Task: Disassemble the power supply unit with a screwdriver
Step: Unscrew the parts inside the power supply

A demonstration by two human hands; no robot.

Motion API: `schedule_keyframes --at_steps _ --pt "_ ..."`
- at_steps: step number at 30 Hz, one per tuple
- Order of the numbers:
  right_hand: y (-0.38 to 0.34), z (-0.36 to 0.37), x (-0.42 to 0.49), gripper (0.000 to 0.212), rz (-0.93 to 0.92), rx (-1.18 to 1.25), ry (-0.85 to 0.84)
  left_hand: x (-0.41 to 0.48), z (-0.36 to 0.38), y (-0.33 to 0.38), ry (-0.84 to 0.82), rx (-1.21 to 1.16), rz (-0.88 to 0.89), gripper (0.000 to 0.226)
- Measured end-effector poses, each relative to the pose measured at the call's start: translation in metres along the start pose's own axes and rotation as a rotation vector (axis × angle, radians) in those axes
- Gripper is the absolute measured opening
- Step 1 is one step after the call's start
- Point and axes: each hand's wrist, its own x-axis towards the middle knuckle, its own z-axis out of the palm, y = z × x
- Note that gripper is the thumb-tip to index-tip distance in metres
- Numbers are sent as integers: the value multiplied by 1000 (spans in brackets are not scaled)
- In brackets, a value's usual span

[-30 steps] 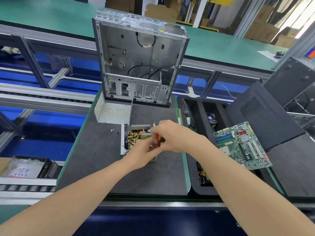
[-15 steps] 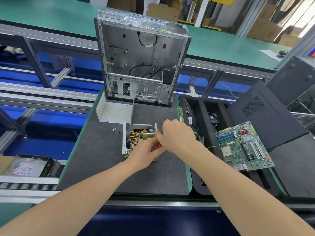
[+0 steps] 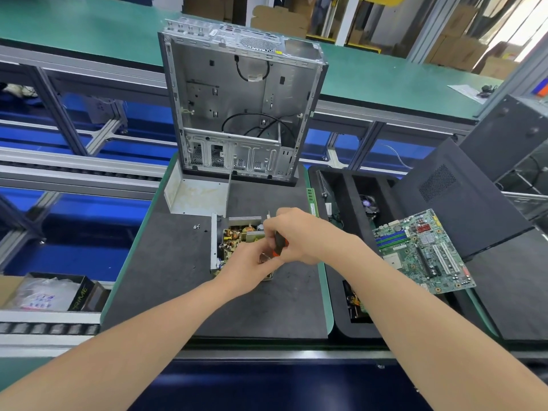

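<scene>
Desk (image 3: 166,280) surface is covered by a dark grey mat with a green border, and an empty desktop computer case (image 3: 240,108) is stood upright at its far edge, the open side turned toward the near edge, with loose black cables seen inside. A black foam tray (image 3: 341,292) is set just beside the right edge of the desk, and a green motherboard (image 3: 422,250) is propped on that tray. A pale metal cover (image 3: 197,195) is laid in front of the case, near the far left of the mat. The power supply unit (image 3: 234,237) is placed at the middle of the desk, its lid off, so that coils and capacitors are exposed. The right hand (image 3: 299,235) is held over the right side of the unit, and its grip is closed around a screwdriver (image 3: 279,244) with a black and orange handle, the tip being hidden. The left hand (image 3: 252,262) is pressed against the near side of the unit, fingers curled; whether anything is held in it cannot be told. Small loose screws (image 3: 196,226) are seen on the mat, just left of the unit.
</scene>
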Motion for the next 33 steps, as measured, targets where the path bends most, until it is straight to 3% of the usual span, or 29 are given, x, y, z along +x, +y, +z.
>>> schedule_keyframes --at_steps 6,10,13,18,23,29,31,33 --pt "-1 -1 0 14 -40 -7 9 1 3 -1 34 30 -22 14" --pt "-11 10 -2 28 182 -179 227 1 6 0 65 27 -23 9" --pt "-16 12 0 34 339 -138 231 1 7 1 56 22 -14 12" --pt "-15 3 -3 15 200 -15 134 1 3 2 44 -23 16 10" --pt "-7 -4 -3 21 44 5 14 0 0 4 38 19 -35 20" --pt "-5 4 3 22 -54 -7 52 -2 1 3 50 4 -44 23" --pt "-4 4 1 14 -40 -12 63 -2 0 3 45 7 -52 17" --pt "-8 6 -1 22 47 -65 123 -1 1 3 45 7 -31 11"
